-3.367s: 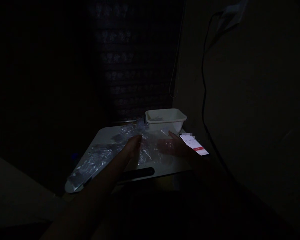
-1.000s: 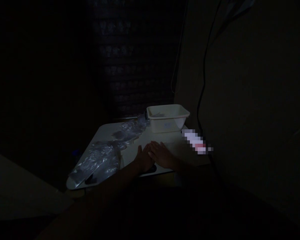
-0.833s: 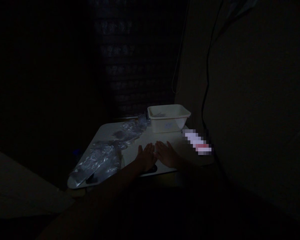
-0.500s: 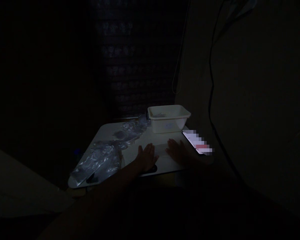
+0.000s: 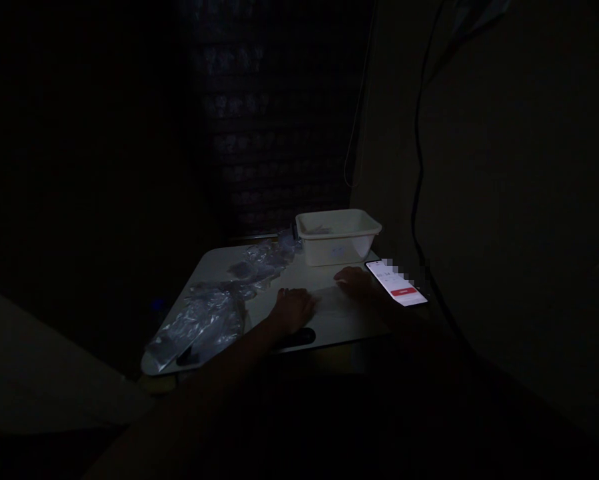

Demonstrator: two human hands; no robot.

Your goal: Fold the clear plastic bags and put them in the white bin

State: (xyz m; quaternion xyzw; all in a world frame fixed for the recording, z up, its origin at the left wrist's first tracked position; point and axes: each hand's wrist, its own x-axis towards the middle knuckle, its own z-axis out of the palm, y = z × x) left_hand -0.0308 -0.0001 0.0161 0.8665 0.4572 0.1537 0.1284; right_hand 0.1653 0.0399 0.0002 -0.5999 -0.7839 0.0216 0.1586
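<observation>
In dim light, a thin clear plastic sheet or bag (image 5: 332,303) lies on a small white table (image 5: 266,310). My left hand (image 5: 294,311) rests palm down at its left side, thumb apart and fingertips blurred over the plastic. At the far right of the sheet is my right hand (image 5: 353,281), low over the table with its fingers pointing left. Neither hand visibly lifts anything. Just behind stands a white plastic tub (image 5: 336,250) with some clear material inside.
Crumpled clear plastic bags (image 5: 204,323) spread along the table's left side to the tub. A lit phone (image 5: 398,283) lies at the right edge. Dark slots (image 5: 299,338) sit near the front edge. A black cable (image 5: 418,167) hangs along the right wall.
Both hands have lowered from raised, spread fingers to a flatter pose over the plastic. The right hand has shifted slightly up in the picture. The tub and bags stay in place.
</observation>
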